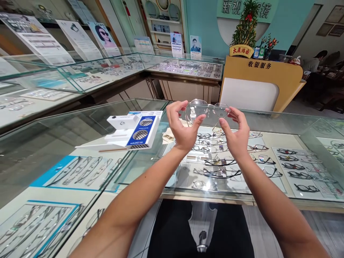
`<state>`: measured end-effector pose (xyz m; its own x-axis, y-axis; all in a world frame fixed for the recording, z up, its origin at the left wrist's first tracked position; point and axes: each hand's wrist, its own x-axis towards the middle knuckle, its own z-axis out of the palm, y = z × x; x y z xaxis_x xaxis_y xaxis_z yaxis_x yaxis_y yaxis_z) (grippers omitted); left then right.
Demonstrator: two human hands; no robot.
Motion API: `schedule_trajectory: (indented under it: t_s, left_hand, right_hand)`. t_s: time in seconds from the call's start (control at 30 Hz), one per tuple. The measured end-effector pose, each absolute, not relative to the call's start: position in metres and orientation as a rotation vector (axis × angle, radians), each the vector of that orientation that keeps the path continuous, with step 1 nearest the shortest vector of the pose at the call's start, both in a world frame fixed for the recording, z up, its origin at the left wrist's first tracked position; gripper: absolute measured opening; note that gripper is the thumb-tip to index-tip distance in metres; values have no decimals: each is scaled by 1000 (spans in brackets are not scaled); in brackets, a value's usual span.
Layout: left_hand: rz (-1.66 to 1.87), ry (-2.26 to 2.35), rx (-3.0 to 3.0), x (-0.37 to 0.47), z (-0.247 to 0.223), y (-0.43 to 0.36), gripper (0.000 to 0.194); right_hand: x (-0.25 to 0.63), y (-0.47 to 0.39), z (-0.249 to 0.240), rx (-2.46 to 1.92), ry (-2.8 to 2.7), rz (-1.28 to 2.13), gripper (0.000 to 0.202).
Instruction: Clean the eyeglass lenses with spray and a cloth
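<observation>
A pair of thin metal-framed eyeglasses (pixel 210 105) is held up in front of me, above the glass display counter. My left hand (pixel 185 125) pinches its left side, thumb low and fingers at the rim. At the right side of the frame, the thumb and fingers of my right hand (pixel 235 130) close on the other rim. Both clear lenses face me, and small dark marks show on the right one. Behind and below the glasses a small white bottle (pixel 192 114) stands by a beige cloth (pixel 168 136).
A blue-and-white cardboard box (pixel 142 130) with open flaps lies on the counter to the left. Under the counter glass (pixel 150 172) are several rows of eyeglasses. More showcases (pixel 185 68) run along the back. A yellow cashier desk (pixel 262 77) stands at back right; a person (pixel 314 62) sits beyond it.
</observation>
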<state>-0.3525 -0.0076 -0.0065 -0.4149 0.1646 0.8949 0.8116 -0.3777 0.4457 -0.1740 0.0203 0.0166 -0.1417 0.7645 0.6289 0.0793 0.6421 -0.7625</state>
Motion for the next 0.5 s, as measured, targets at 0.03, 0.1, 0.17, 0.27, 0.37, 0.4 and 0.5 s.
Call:
schedule_trajectory:
  t_s: [0.03, 0.1, 0.17, 0.27, 0.37, 0.4, 0.5]
  left_hand:
    - [-1830, -1376, -1318, -353, -7, -7, 65]
    - [-1811, -1371, -1308, -353, -7, -7, 65]
    - [-1804, -1370, -1307, -353, -8, -6, 65]
    - [-1815, -1365, -1310, -353, -9, -6, 67]
    - [-1842, -1319, -1328, -353, -10, -5, 63]
    - [-1844, -1311, -1332, -353, -10, -5, 62]
    - [-1824, -1327, -1327, -352, -9, -5, 62]
  right_hand:
    - [-174, 21, 16, -712, -1633, 672, 45]
    - [-174, 21, 15, -718, -1647, 641, 44]
    - [-175, 22, 15, -724, -1649, 628, 43]
    - [-175, 22, 15, -734, -1637, 631, 43]
    - [-174, 23, 15, -739, -1624, 636, 44]
    - [-174, 23, 15, -740, -1619, 643, 45]
    - [-174, 23, 16, -739, -1607, 682, 46]
